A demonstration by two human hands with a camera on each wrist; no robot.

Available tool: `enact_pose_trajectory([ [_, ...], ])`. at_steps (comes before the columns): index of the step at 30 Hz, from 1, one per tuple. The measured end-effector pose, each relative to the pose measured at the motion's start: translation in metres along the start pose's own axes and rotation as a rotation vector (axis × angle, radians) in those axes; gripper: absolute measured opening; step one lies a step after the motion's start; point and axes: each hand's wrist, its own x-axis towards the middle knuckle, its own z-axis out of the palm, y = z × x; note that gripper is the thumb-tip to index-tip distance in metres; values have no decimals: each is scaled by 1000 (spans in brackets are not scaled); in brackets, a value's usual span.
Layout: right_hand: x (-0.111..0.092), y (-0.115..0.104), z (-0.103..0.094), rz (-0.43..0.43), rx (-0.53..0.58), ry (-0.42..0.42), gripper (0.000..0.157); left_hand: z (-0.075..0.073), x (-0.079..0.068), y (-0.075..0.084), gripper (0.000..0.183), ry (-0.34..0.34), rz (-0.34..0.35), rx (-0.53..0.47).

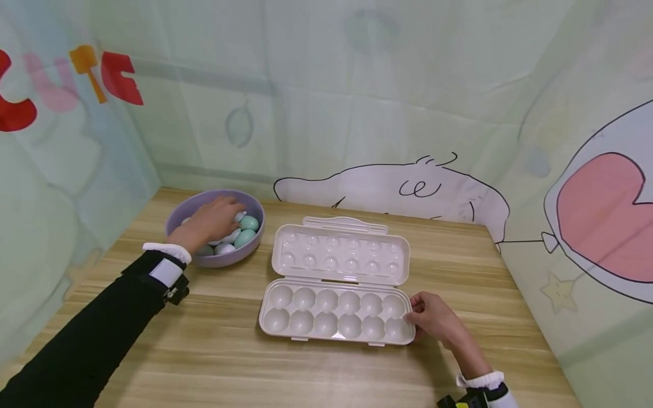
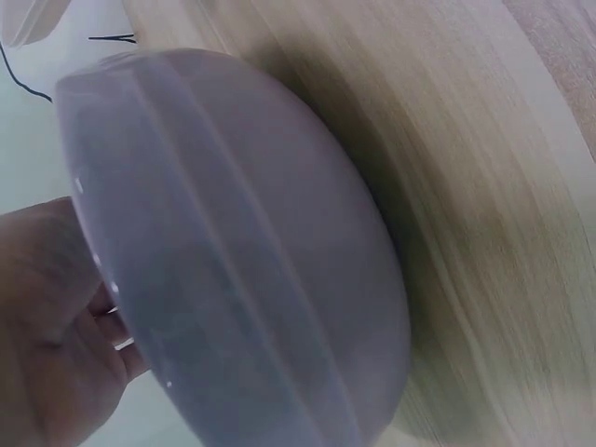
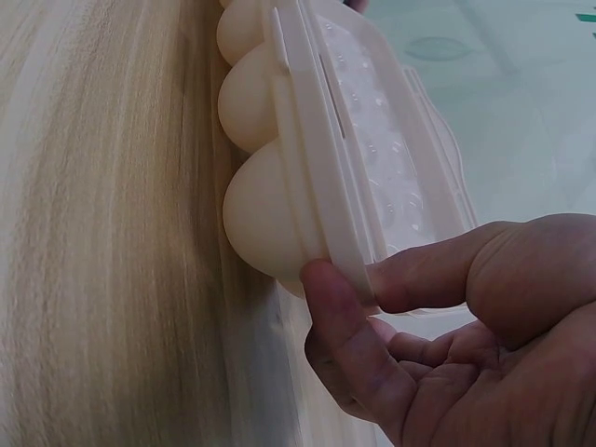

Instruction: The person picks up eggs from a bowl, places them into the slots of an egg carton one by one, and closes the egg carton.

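My left hand [image 1: 213,220] reaches into a purple bowl [image 1: 219,260] of white and pale green eggs [image 1: 249,222]. Its fingertips are down among the eggs, and whether they hold one is hidden. In the left wrist view the outside of the bowl [image 2: 251,251] hides most of the fingers of the left hand [image 2: 56,326]. An egg box [image 1: 336,338] lies with its lid [image 1: 342,255] folded back and hollow cups showing. With thumb and fingers, my right hand [image 1: 437,320] pinches the box's right end; the right wrist view shows this grip on the rim [image 3: 326,186].
Both the bowl and the egg box stand on a wood-grain table [image 1: 224,351]. A printed cloth [image 1: 326,113] hangs behind the table and along both sides, close behind the bowl.
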Motion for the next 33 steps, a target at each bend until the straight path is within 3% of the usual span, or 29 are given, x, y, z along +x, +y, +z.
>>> enact_pose_trajectory([
  [7, 1, 0, 1, 20, -20, 11, 22, 2, 3, -1, 42, -32, -37, -29],
  [19, 2, 0, 1, 19, -17, 10, 22, 6, 9, -3, 34, -16, -43, -33],
  [26, 2, -1, 0, 15, -18, 2, 22, -4, 4, 2, 38, 69, -20, -61],
  [33, 1, -1, 0, 3, -16, -7, 23, -28, -13, 23, 51, 169, -30, -172],
])
